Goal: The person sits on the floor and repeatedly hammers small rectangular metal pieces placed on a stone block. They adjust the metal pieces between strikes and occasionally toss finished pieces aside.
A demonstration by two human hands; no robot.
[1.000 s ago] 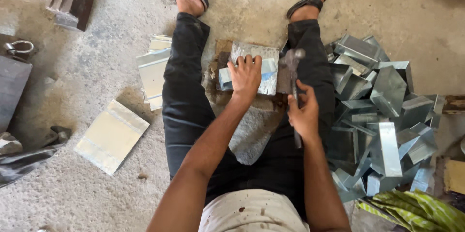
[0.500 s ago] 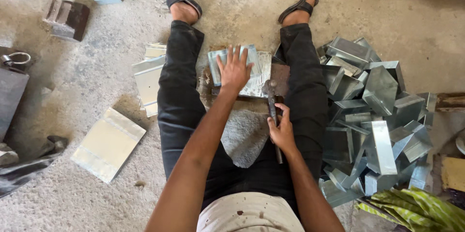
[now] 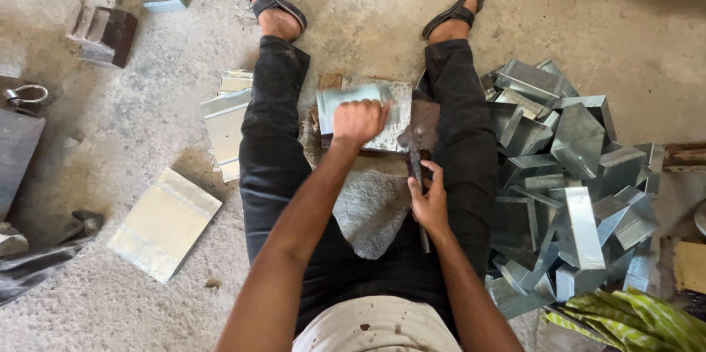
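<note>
Galvanised sheet piece [image 3: 364,98] lies between the person's legs on a rusty block [image 3: 419,120], pinned by the fisted left hand [image 3: 358,121]. Nearer than the block, the right hand [image 3: 429,201] grips a hammer [image 3: 414,153], its head resting beside the sheet. Right of the block sits a pile of folded metal parts [image 3: 570,175].

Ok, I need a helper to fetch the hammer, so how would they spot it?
Find the seated person's black-trousered legs on the concrete floor. Between them, the right hand grips a dark metal hammer, its head by the folded grey sheet-metal piece. Unlike the shiny pieces around, it is dark and slender.
</note>
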